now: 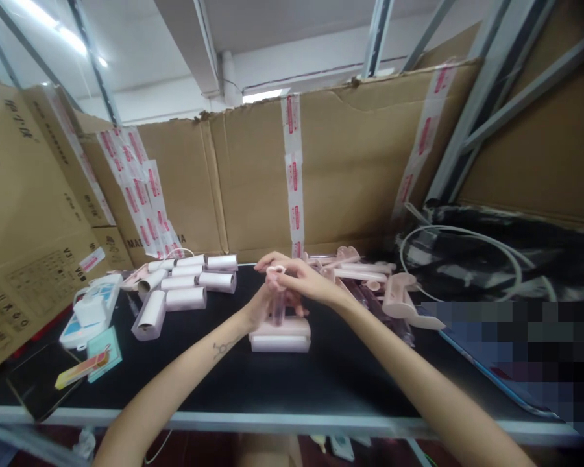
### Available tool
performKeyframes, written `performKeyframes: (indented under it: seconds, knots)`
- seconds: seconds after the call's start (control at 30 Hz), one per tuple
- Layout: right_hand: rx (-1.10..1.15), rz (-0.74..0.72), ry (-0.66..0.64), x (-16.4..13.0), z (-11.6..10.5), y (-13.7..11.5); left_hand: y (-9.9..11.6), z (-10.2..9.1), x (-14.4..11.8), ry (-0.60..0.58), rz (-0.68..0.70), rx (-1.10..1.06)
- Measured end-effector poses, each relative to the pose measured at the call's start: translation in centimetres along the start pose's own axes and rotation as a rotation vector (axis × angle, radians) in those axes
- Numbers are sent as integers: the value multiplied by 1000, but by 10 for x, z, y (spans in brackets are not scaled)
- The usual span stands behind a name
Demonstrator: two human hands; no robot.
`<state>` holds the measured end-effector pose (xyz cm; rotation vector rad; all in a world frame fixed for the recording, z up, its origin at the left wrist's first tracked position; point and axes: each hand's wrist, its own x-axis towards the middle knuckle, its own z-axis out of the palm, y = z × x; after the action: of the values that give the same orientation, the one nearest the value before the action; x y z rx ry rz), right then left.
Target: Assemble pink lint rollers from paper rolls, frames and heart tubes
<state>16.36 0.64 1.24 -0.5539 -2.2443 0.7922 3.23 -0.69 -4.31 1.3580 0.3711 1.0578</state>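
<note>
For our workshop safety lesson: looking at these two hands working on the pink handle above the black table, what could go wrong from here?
1. Both hands, left hand and right hand, work the pink handle in mid-air; a slip could drop it onto the rolls below.
2. The loose white rolls nearby might roll if knocked.
3. The white cable loops close to the right forearm and could snag.

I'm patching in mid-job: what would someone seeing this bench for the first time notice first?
At the centre of the black table, the left hand and right hand meet around a small pink handle piece held upright over a white roll. A stack of similar white rolls lies to the left and a heap of pink handles to the right. Taped cardboard sheets wall off the back.
</note>
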Motion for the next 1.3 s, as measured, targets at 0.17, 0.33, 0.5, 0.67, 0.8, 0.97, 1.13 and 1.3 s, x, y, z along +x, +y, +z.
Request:
performKeyframes:
  seconds: [0.17, 0.33, 0.5, 0.67, 0.8, 0.97, 1.13, 1.3]
  knots:
    - [26, -101, -96, 6, -2, -1, -12, 14, 6, 105, -50, -119]
    - [203, 129, -40, -6, 1, 0, -13, 7, 4, 95, -90, -176]
    - [279, 196, 29, -14, 6, 0, -16, 4, 7, 78, -70, -153]
    - [249, 177, 107, -14, 11, -8, -13, 4, 7, 119, -22, -112]
    - [227, 197, 204, -17, 18, -11, -2, 10, 7, 178, -103, -93]
    - [231, 174, 267, -19, 23, -9, 10, 20, 7, 266, -245, -62]
    - [197, 204, 199, -21, 19, -6, 16, 23, 6, 280, -277, -31]
    - [159, 167, 173, -24, 17, -3, 20, 18, 7, 137, -276, -89]
